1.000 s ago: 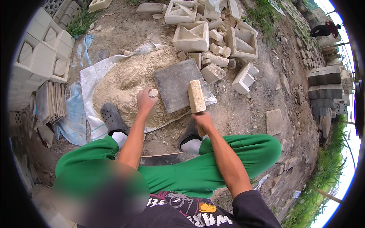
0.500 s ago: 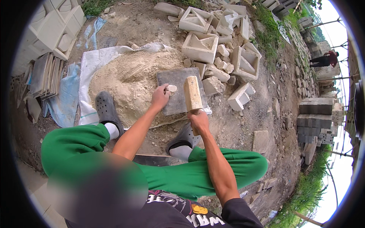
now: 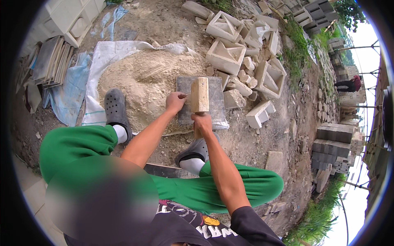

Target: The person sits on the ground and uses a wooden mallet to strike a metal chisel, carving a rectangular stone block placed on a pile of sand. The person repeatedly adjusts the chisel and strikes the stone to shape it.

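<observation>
My right hand point(image 3: 202, 121) is wrapped round the handle of a wooden mallet point(image 3: 200, 95), whose pale block head is over a dark square board point(image 3: 218, 98). My left hand point(image 3: 176, 102) is closed in a pinch at the board's left side, its fingertips close to the mallet head. It steadies a small pale chunk, now mostly hidden behind the mallet head. Under the board's left part spreads a heap of sandy crushed rubble point(image 3: 139, 78) on a white woven sack point(image 3: 100, 57).
Broken pale blocks point(image 3: 225, 56) lie in a pile beyond the board to the right. Dark flat boards point(image 3: 49, 61) lean by stacked white blocks point(image 3: 67, 20) at far left. Grey blocks point(image 3: 332, 143) are stacked at right. A person point(image 3: 349, 84) stands far off. My clogs point(image 3: 117, 108) flank the work.
The mallet has come left and down over the small chunk, covering most of it. My left hand still pinches at the same place on the board. The whole view has shifted slightly.
</observation>
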A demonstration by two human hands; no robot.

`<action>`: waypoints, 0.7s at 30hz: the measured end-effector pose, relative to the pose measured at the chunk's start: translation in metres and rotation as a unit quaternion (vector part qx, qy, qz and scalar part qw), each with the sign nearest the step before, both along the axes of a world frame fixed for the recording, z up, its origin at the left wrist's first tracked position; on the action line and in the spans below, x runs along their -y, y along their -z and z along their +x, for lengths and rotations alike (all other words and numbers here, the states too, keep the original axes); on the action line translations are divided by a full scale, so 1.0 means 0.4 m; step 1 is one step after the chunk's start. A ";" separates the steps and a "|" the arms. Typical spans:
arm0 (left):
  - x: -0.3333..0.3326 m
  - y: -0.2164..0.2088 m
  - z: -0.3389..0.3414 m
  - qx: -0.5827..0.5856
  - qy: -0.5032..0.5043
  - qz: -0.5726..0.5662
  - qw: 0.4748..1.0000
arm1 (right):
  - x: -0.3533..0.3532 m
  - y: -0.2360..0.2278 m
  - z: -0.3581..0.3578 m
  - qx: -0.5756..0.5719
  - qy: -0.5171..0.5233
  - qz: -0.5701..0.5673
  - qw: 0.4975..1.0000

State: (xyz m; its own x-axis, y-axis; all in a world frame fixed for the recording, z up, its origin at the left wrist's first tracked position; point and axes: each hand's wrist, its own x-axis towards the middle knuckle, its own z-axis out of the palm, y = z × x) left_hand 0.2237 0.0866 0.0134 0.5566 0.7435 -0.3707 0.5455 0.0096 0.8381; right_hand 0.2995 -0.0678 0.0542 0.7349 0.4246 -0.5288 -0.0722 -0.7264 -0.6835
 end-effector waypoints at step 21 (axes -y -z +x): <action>-0.003 0.017 -0.006 -0.011 -0.032 -0.046 0.998 | 0.040 0.001 0.047 0.029 -0.050 -0.102 0.993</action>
State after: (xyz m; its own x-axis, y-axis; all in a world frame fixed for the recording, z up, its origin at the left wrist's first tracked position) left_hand 0.2215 0.0879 0.0065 0.5004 0.7394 -0.4505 0.5600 0.1205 0.8197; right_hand 0.3183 -0.0840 0.0538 0.7253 0.3864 -0.5697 0.0427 -0.8513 -0.5230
